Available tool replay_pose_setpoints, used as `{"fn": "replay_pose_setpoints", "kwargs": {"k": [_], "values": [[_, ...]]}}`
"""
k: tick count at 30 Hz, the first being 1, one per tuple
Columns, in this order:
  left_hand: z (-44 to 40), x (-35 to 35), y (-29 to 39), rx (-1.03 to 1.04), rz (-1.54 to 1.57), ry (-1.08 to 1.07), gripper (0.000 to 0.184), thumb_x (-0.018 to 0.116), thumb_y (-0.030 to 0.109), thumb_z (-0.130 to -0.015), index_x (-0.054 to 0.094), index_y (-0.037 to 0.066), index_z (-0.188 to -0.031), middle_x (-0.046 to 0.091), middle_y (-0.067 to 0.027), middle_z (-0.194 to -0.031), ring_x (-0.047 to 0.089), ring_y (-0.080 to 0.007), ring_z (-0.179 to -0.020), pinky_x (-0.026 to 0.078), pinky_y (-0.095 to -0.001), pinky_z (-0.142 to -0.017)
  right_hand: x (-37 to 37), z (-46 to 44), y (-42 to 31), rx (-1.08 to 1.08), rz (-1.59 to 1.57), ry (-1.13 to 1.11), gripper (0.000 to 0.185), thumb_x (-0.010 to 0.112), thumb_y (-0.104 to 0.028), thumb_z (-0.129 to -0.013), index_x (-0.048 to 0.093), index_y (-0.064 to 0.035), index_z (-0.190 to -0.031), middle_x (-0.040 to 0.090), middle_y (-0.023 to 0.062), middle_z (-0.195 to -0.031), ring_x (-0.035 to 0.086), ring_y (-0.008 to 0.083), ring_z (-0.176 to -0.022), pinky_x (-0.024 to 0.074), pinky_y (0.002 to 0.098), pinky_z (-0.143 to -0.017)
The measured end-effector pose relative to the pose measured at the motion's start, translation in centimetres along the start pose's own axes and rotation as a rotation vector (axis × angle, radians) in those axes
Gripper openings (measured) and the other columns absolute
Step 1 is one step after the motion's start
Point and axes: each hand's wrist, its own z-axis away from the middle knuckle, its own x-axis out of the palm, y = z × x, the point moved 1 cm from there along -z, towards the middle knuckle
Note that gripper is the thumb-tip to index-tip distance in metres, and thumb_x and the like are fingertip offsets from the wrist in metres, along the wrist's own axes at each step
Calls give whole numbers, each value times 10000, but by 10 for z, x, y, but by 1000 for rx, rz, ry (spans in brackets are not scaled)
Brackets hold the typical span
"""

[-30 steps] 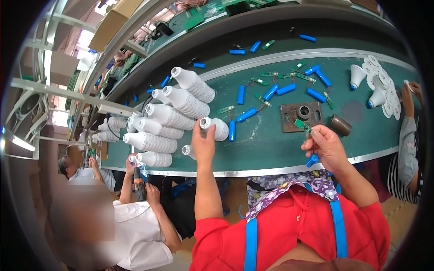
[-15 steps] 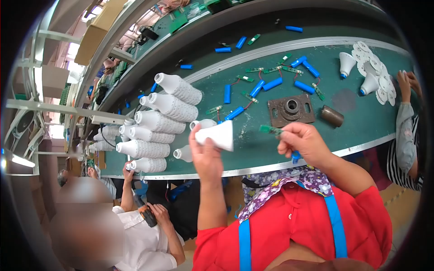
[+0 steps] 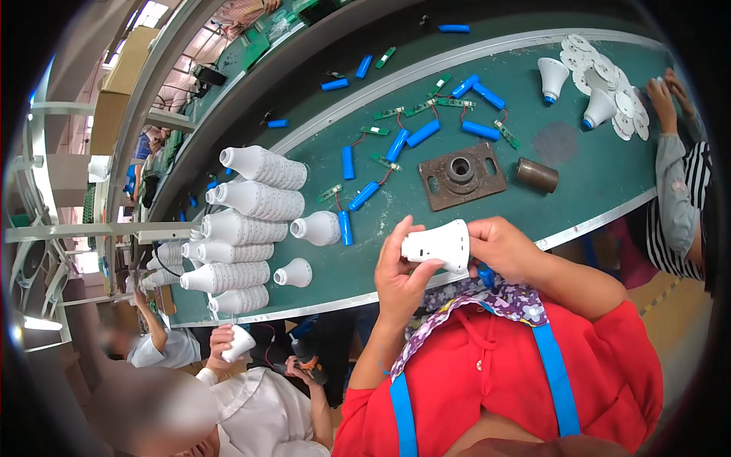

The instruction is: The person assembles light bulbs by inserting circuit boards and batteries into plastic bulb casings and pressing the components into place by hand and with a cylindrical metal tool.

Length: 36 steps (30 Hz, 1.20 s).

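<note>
My left hand (image 3: 397, 283) grips a white cone-shaped bulb housing (image 3: 438, 247) by its narrow end, wide mouth to the right. My right hand (image 3: 506, 247) is closed at that mouth, its fingertips partly hidden behind the rim. The small green circuit board it was pinching is hidden now, and a blue battery cell (image 3: 486, 276) hangs just below these fingers. Beyond my hands on the green bench lie a brown metal fixture (image 3: 462, 177) with a round collar and a metal cylinder (image 3: 537, 175).
Stacked white housings (image 3: 255, 199) stand at the left, with a loose housing (image 3: 316, 228) beside them. Blue cells wired to green boards (image 3: 422, 134) are spread across the bench. White discs (image 3: 605, 72) lie at far right. A co-worker at left holds a white housing (image 3: 239, 344) and a power screwdriver (image 3: 308, 359).
My hands have come together: the housing moved right and turned, and my right hand brought the board to its mouth. The co-worker at left now holds a housing away from the stacks.
</note>
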Motion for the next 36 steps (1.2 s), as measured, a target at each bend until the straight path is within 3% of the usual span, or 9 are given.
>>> {"fn": "replay_pose_setpoints", "kwargs": {"k": [10, 19, 22, 25, 28, 34, 36], "values": [[1, 2, -9, -14, -6, 15, 544, 717, 4, -720, 476, 29, -1207, 467, -78, -1090, 541, -165, -978, 497, -264, -797, -4, 4, 14, 76, -143, -48, 244, 547, -202, -882, 634, 8, -970, 594, 16, -797, 505, 64, -650, 434, 212, -584], [2, 2, -4, -101, 41, 39, 488, 719, -4, -721, 495, 13, -1155, 472, -54, -1055, 537, -146, -962, 476, -254, -793, -3, 5, 6, 57, -25, -40, 188, 530, -154, -847, 619, 9, -874, 573, 8, -731, 496, 68, -617, 414, 220, -575], [1, 2, -9, -36, -20, 34, 471, 680, -10, -746, 476, 37, -1167, 551, -61, -1043, 561, -106, -846, 480, -202, -640, -5, 2, 11, 56, 10, -48, 184, 519, -142, -844, 617, 8, -884, 570, 6, -730, 496, 72, -617, 412, 224, -580], [0, 2, -7, -32, -46, 15, 456, 681, -6, -747, 481, 37, -1154, 552, -57, -1026, 562, -106, -844, 482, -205, -640, -5, 3, 10, 73, 24, -22, 194, 519, -153, -844, 617, 6, -899, 571, 11, -736, 497, 78, -615, 407, 227, -581], [1, 4, -3, -128, 6, 15, 474, 726, -8, -707, 503, 9, -1126, 477, -47, -1038, 541, -143, -943, 474, -255, -786, -3, 5, 6, 41, -48, -32, 209, 520, -166, -850, 618, 5, -920, 571, 15, -740, 499, 82, -619, 403, 228, -581], [0, 6, -8, -109, 37, 43, 479, 733, -25, -681, 515, 14, -1105, 493, -52, -1030, 530, -148, -956, 460, -256, -793, -6, 7, 7, 40, 57, 0, 227, 512, -179, -877, 621, 4, -956, 576, 13, -764, 502, 83, -631, 410, 233, -582], [0, 3, -6, -146, 8, 22, 467, 748, -3, -678, 529, 22, -1090, 488, -42, -1017, 524, -139, -949, 453, -250, -787, -2, 10, 2, 47, -55, -19, 221, 516, -175, -891, 624, 6, -960, 578, 9, -762, 493, 78, -633, 411, 224, -586]]}}
